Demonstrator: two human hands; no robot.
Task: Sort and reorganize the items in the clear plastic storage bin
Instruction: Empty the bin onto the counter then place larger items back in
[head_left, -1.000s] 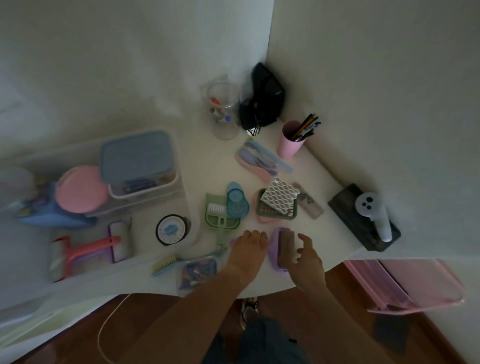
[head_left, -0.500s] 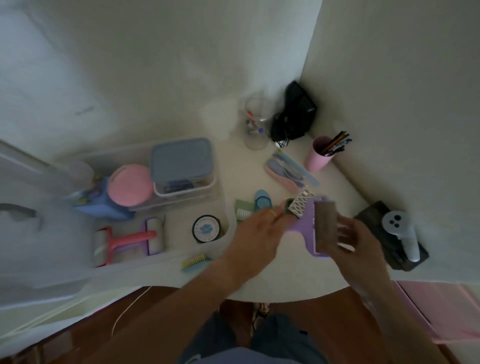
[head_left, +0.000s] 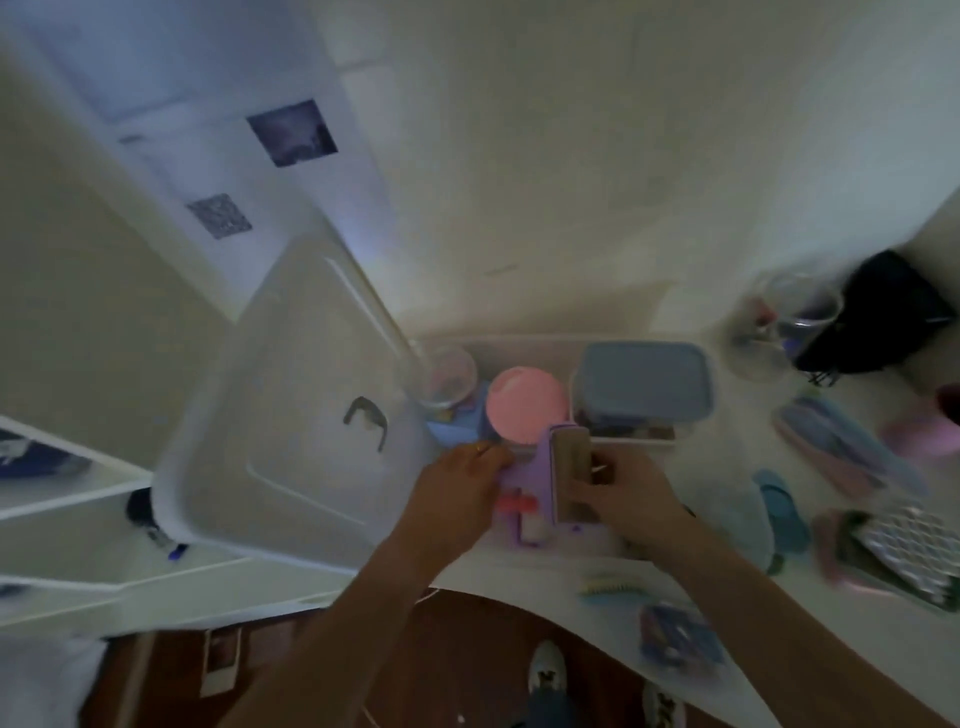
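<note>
- Purple plastic lint roller with a tan roll (head_left: 563, 470) hangs over the clear plastic storage bin (head_left: 524, 345) on the white tabletop (head_left: 727, 519).
- Right hand (head_left: 631, 493) grip curls round its roll.
- Left hand (head_left: 457, 493) grip pinches its purple edge.
- Round pink lid (head_left: 524, 402) sits inside.

A clear plastic bin (head_left: 524, 345) sits on the white table against the wall, its large translucent lid (head_left: 291, 410) propped at a tilt off its left end. Inside, a pink round lid (head_left: 525, 404) tops a container at the middle, a box with a grey-blue lid (head_left: 644, 382) fills the right end, and a clear cup (head_left: 444, 376) stands at the left. Over the bin's near side, a purple lint roller (head_left: 550, 467) with a brownish roll is held upright between both hands, above a pink-handled roller (head_left: 514, 503) lying in the bin.
</note>
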